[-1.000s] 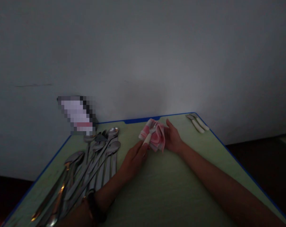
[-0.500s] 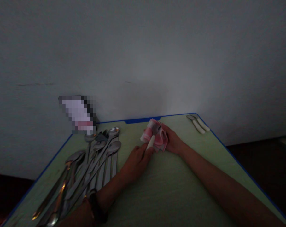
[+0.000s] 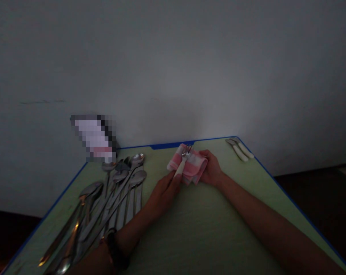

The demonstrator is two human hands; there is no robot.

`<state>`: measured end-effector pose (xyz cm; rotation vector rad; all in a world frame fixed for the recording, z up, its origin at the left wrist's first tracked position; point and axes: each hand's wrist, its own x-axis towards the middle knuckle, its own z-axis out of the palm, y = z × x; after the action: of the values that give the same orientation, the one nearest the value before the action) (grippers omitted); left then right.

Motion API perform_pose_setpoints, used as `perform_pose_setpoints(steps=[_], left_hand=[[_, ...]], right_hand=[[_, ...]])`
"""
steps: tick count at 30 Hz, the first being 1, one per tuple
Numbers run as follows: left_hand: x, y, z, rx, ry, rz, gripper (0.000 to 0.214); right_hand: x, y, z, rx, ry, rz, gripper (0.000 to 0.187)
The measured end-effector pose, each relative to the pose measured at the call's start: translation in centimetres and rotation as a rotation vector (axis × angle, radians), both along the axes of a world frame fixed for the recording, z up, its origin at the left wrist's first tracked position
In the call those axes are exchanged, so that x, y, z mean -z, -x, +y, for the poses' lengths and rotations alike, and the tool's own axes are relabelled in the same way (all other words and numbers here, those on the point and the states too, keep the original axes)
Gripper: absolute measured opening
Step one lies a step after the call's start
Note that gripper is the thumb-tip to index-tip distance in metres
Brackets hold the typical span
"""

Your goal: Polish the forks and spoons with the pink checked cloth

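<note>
My left hand is closed around the pale handle of a fork, whose metal tines point away from me. Behind and under the fork spreads a pink and white checked cloth. My right hand grips that cloth from its right side, with part of the fingers hidden behind the fabric. Both hands are over the middle of the table, towards its far edge. The fork's head lies against the cloth, which is opened out rather than wrapped around it.
A pile of metal spoons and other cutlery covers the table's left side. Two pale-handled utensils lie at the far right corner. A blurred-out upright device leans at the wall. The green table has a blue edge.
The cloth has opened away from the fork's head, so the tines now show. My right hand has shifted slightly right with the cloth, while my left still holds the fork.
</note>
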<state>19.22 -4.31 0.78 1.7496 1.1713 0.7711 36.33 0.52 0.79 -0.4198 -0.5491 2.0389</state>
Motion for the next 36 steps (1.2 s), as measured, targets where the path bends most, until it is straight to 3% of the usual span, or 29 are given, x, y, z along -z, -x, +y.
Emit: perform_pose_setpoints(steps=[5, 7, 15, 25, 30, 36], left_hand=[[0.0, 0.1, 0.0, 0.018, -0.035, 0.059, 0.033], [0.2, 0.2, 0.0, -0.001, -0.018, 0.021, 0.032], [0.4, 0.3, 0.1, -0.089, -0.005, -0.083, 0.033], [-0.3, 0.2, -0.1, -0.042, -0.092, 0.079, 0.036], [-0.6, 0.2, -0.1, 0.006, -0.059, 0.126, 0.042], [-0.6, 0.1, -0.1, -0.027, -0.017, 0.102, 0.043]], right_hand=[[1.0, 0.3, 0.2, 0.021, -0.051, -0.161, 0.016], [1.2, 0.3, 0.2, 0.032, -0.052, -0.198, 0.02], [-0.1, 0.1, -0.2, -0.064, -0.019, -0.016, 0.045], [0.2, 0.2, 0.1, 0.009, 0.002, 0.001, 0.038], [-0.1, 0.0, 0.2, 0.099, -0.021, 0.019, 0.04], [-0.1, -0.5, 0.3, 0.083, 0.035, 0.02, 0.047]])
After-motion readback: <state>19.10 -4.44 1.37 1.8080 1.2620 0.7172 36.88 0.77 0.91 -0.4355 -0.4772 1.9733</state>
